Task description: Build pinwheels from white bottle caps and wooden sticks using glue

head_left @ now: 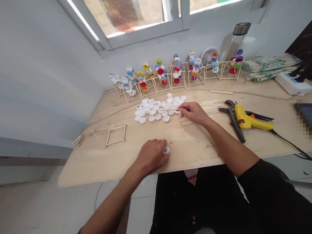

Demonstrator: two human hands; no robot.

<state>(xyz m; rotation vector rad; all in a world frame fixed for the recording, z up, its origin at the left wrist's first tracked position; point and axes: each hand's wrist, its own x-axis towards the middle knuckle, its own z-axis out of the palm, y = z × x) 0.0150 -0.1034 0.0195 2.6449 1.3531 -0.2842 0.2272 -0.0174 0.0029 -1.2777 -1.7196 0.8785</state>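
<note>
My left hand (152,156) is closed on a white bottle cap (166,150) near the table's front edge. Over the pile of white bottle caps (152,112), my right hand (192,112) pinches a thin wooden stick (168,110) that points left. Beneath and beside that hand lies a bundle of loose wooden sticks (212,106). A frame of sticks (115,142) rests on the table to the left of my left hand.
Stick stands with coloured bottle-cap wheels (162,76) line the back. A yellow glue gun (248,118) and a black cutter (234,120) lie at right. Behind them are bagged sticks (270,66), a power strip (292,83), a fan (209,57) and a bottle (239,37).
</note>
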